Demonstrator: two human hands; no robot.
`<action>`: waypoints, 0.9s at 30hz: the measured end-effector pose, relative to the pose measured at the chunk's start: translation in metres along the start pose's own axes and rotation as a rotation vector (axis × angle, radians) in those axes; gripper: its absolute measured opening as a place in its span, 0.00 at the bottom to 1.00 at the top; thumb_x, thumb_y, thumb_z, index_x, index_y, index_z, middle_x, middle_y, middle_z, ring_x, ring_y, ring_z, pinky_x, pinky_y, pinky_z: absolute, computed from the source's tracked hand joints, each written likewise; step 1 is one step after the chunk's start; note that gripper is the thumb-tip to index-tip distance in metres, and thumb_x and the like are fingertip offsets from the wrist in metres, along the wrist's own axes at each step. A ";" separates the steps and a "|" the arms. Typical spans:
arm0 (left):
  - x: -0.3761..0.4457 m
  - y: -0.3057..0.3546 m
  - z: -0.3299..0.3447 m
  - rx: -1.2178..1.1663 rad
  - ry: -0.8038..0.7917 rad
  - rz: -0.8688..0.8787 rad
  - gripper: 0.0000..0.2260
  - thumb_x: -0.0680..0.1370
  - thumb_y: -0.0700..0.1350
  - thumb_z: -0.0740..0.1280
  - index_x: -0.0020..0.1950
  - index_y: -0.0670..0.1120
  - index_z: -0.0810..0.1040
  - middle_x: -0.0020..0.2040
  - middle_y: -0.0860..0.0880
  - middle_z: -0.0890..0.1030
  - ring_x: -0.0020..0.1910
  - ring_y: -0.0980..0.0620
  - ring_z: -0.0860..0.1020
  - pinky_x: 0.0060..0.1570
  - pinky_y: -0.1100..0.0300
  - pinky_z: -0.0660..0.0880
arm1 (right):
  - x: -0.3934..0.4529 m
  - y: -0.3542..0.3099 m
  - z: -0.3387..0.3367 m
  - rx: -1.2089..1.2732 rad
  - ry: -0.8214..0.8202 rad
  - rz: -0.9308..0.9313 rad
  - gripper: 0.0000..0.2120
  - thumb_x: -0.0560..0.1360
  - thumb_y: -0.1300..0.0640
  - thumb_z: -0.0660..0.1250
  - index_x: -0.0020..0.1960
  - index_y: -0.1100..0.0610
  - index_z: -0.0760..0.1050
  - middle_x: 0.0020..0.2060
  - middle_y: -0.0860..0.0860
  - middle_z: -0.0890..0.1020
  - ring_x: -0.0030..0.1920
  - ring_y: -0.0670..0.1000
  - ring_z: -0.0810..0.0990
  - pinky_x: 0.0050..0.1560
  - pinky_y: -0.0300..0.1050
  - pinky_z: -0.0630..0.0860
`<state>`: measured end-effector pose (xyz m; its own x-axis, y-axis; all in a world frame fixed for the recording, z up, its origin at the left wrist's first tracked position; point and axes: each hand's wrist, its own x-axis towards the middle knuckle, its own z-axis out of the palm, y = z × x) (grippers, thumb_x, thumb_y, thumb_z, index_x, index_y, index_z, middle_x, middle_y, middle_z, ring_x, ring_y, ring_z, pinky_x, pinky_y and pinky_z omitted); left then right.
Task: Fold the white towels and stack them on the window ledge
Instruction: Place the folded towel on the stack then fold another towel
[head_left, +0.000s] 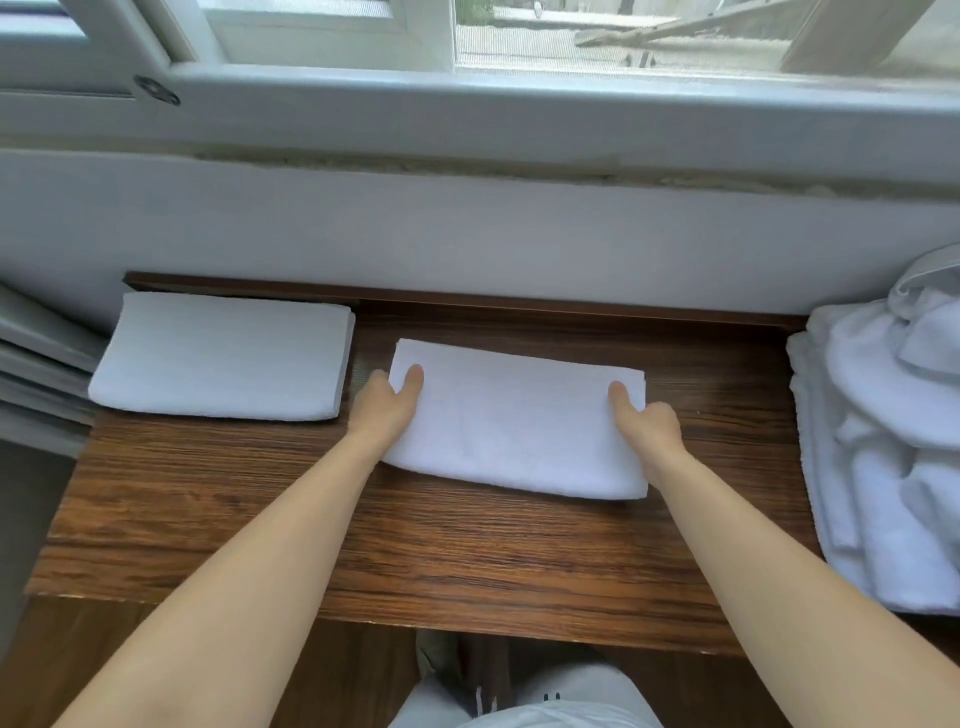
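Note:
A folded white towel (519, 421) lies flat in the middle of the wooden ledge (415, 545). My left hand (387, 408) grips its left edge, thumb on top and fingers under. My right hand (647, 421) grips its right edge the same way. A stack of folded white towels (223, 356) sits at the back left of the ledge, apart from the held towel. A heap of unfolded white towels (883, 441) lies at the right end.
A white wall (467, 228) and window frame (519, 104) rise behind the ledge. Grey slats (41, 364) stand at the far left. The ledge's front edge is near my legs (519, 701).

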<state>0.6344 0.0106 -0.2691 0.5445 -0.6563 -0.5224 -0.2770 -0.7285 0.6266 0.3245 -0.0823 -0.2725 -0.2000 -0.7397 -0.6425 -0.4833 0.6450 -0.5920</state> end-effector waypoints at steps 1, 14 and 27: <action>-0.003 0.002 0.000 0.017 -0.008 0.031 0.28 0.82 0.67 0.56 0.66 0.44 0.72 0.58 0.47 0.78 0.56 0.45 0.78 0.57 0.49 0.76 | 0.000 0.000 0.001 0.011 0.006 -0.004 0.34 0.82 0.36 0.62 0.75 0.62 0.66 0.65 0.58 0.76 0.64 0.59 0.76 0.63 0.55 0.75; -0.019 -0.007 -0.066 -0.100 0.177 0.319 0.11 0.87 0.53 0.55 0.51 0.50 0.72 0.44 0.52 0.79 0.42 0.55 0.77 0.40 0.58 0.73 | -0.045 -0.042 0.025 0.071 0.106 -0.439 0.16 0.85 0.45 0.60 0.67 0.53 0.74 0.59 0.49 0.80 0.60 0.53 0.79 0.58 0.51 0.77; 0.078 -0.120 -0.301 -0.046 0.346 0.292 0.13 0.86 0.52 0.57 0.48 0.45 0.72 0.42 0.50 0.75 0.40 0.53 0.72 0.38 0.57 0.68 | -0.140 -0.140 0.252 0.208 0.006 -0.571 0.11 0.85 0.47 0.62 0.54 0.54 0.75 0.45 0.48 0.82 0.45 0.49 0.80 0.46 0.44 0.75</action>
<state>0.9485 0.1055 -0.2111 0.6833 -0.7232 -0.1009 -0.4271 -0.5079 0.7481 0.6349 -0.0206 -0.2217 0.0366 -0.9805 -0.1933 -0.3389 0.1698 -0.9254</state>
